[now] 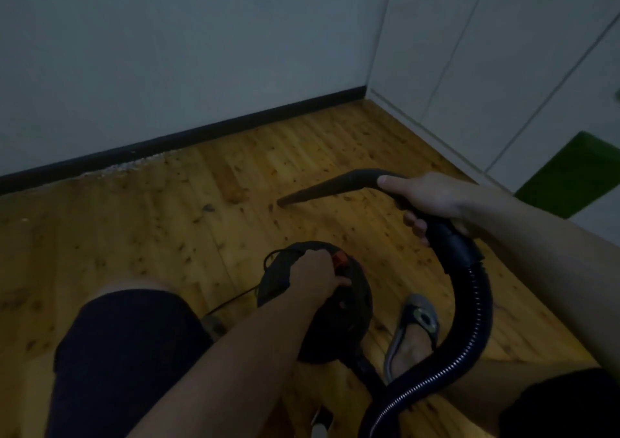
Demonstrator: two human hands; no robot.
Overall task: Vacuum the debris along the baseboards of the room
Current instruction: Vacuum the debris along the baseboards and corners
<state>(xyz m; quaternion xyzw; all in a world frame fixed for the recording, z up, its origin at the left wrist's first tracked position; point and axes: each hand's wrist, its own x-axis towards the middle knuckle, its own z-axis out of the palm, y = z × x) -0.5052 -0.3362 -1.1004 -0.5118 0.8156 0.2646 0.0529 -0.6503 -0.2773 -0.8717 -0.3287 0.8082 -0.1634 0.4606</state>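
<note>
No writing or brand mark can be read anywhere; the light is dim and the vacuum's casing shows only dark plastic.

The floor (188, 236) is knotty yellow-brown wood planking. A pale wall (167, 51) rises at the far side, edged at the bottom by a black baseboard (201, 132) that runs from the left edge to the far right corner. A strip of pale debris (134, 165) lies on the floor right against the baseboard at far left, and a small grey scrap (208, 207) sits on the planks nearer in. White panelled cabinet doors (486, 68) fill the right side, with a green object (570, 175) beside them.

The vacuum cleaner (322, 306) is a round black canister standing on the floor in the near middle, with an orange switch (339, 259) on top. The left hand (315, 276) rests on the canister's top, fingers curled over the housing beside the switch. A ribbed black hose (469, 320) loops from the canister up to the right. The right hand (432, 199) grips the hose's curved handle, fingers wrapped under it and thumb along the top. The tapered nozzle (322, 191) points left and down, its tip just above the planks, well short of the baseboard. A sandalled foot (412, 333) stands beside the canister.
</note>
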